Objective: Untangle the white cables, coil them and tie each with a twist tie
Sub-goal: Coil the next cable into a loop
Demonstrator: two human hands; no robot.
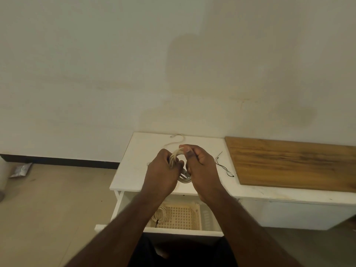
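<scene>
A white cable coil (178, 154) is held above the white cabinet top (133, 170) between both hands. My left hand (161, 168) grips its left side, fingers wrapped round the loops. My right hand (200, 164) pinches the coil's top and right side; the lower loop (185, 180) shows beneath the hands. The cable's loose tail (176, 138) trails back across the top toward the wall. Black twist ties (223, 166) lie on the top just right of my right hand. Another coiled white cable (159, 214), with a dark tie on it, lies in the basket below.
An open drawer (119, 209) under the top holds a cream plastic basket (181, 216). A wooden board (289, 162) covers the right part of the top. A crumpled silver packet (20, 169) lies on the floor at left by the dark skirting.
</scene>
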